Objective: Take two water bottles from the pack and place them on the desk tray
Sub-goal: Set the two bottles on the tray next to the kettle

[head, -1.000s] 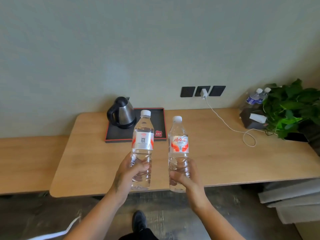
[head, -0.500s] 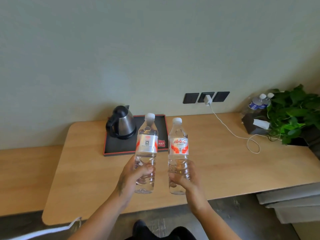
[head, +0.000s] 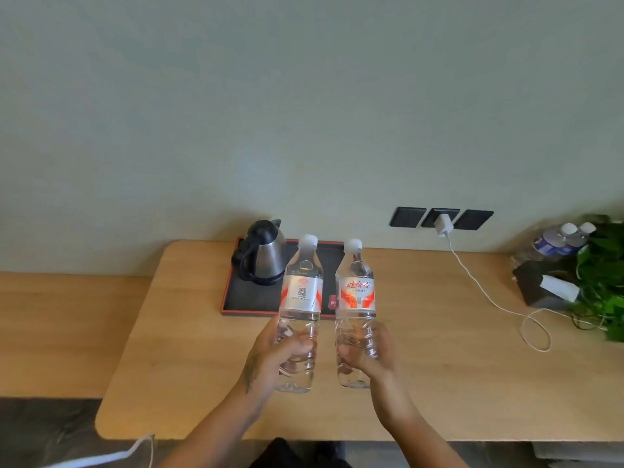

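My left hand [head: 277,358] grips the lower part of a clear water bottle [head: 300,295] with a white cap and a white-and-orange label. My right hand [head: 369,358] holds a second, matching bottle [head: 356,298] the same way. Both bottles are upright, side by side, in the air above the wooden desk [head: 439,366]. Behind them lies the black tray with a red rim [head: 236,298]. The bottles hide the tray's right part. The pack is not in view.
A steel kettle [head: 265,258] stands on the tray's left half. A white charger [head: 443,225] is plugged into the wall sockets and its cable [head: 537,329] loops across the desk. Two other bottles [head: 562,239], a black box [head: 543,287] and a plant [head: 604,282] crowd the right end.
Both hands have carried the bottles forward, closer to the tray, and I have moved nearer the desk. The left bottle has gone from tilted to nearly upright.
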`<state>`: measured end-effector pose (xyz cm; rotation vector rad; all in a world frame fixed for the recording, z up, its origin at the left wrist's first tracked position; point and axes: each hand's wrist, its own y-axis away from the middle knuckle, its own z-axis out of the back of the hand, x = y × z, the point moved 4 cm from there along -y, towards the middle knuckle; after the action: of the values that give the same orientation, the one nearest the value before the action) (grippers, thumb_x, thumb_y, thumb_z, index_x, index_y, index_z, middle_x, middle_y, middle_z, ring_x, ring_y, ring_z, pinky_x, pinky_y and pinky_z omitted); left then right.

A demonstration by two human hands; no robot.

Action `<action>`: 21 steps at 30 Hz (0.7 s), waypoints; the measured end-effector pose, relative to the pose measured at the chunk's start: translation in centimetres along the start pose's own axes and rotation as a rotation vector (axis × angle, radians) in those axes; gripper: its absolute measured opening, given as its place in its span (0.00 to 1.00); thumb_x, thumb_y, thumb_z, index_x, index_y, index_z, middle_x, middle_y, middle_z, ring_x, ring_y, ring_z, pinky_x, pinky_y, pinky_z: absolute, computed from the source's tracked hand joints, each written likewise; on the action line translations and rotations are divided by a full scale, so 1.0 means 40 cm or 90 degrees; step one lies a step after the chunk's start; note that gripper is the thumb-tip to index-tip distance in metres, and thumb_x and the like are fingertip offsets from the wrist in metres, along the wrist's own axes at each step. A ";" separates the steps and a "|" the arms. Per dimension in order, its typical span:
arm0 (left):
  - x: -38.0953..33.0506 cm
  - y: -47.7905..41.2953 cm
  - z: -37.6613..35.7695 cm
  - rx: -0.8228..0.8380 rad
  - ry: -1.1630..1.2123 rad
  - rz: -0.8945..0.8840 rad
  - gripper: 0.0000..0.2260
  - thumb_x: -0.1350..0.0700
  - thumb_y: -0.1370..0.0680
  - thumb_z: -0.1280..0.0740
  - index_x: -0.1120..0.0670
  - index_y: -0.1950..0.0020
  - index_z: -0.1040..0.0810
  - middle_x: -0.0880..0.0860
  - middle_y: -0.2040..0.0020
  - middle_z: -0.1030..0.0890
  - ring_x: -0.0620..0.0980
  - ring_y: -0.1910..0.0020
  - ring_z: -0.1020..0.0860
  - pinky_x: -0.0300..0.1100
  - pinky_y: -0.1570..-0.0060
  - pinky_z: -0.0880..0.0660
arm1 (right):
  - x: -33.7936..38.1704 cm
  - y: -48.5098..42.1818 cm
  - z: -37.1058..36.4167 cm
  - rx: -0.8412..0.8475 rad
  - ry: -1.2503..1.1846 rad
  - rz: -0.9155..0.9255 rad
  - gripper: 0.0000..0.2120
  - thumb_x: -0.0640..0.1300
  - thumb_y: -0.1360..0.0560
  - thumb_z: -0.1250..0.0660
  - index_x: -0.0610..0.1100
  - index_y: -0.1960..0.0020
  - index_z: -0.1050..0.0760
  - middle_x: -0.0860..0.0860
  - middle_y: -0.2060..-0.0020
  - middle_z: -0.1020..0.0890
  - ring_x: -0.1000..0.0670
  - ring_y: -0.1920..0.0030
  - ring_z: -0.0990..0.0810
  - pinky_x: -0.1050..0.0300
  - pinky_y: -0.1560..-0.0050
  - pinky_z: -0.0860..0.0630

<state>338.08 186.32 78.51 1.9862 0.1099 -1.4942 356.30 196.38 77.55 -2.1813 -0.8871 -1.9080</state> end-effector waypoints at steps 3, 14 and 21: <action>-0.007 -0.029 -0.015 -0.002 0.004 0.009 0.26 0.45 0.40 0.22 0.52 0.43 0.13 0.54 0.53 0.11 0.52 0.55 0.13 0.49 0.52 0.20 | 0.010 -0.035 0.014 0.011 -0.003 -0.001 0.23 0.45 0.34 0.18 0.45 0.43 0.20 0.44 0.55 0.14 0.48 0.62 0.16 0.55 0.61 0.18; -0.056 -0.207 -0.083 -0.011 -0.052 -0.010 0.21 0.48 0.39 0.20 0.47 0.46 0.12 0.54 0.51 0.10 0.48 0.51 0.14 0.47 0.48 0.21 | 0.024 -0.221 0.089 0.076 0.016 -0.037 0.25 0.46 0.33 0.19 0.43 0.38 0.21 0.33 0.48 0.16 0.42 0.54 0.16 0.49 0.56 0.16; -0.106 -0.430 -0.083 0.021 -0.079 -0.031 0.26 0.53 0.38 0.18 0.47 0.40 0.12 0.55 0.43 0.09 0.56 0.41 0.12 0.52 0.40 0.20 | 0.053 -0.443 0.084 0.108 0.054 -0.034 0.32 0.34 0.33 0.21 0.38 0.31 0.27 0.38 0.42 0.13 0.45 0.44 0.12 0.53 0.47 0.16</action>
<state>332.01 202.95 75.22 1.9234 0.0821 -1.6568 350.62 213.22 73.75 -1.9840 -1.0601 -1.8579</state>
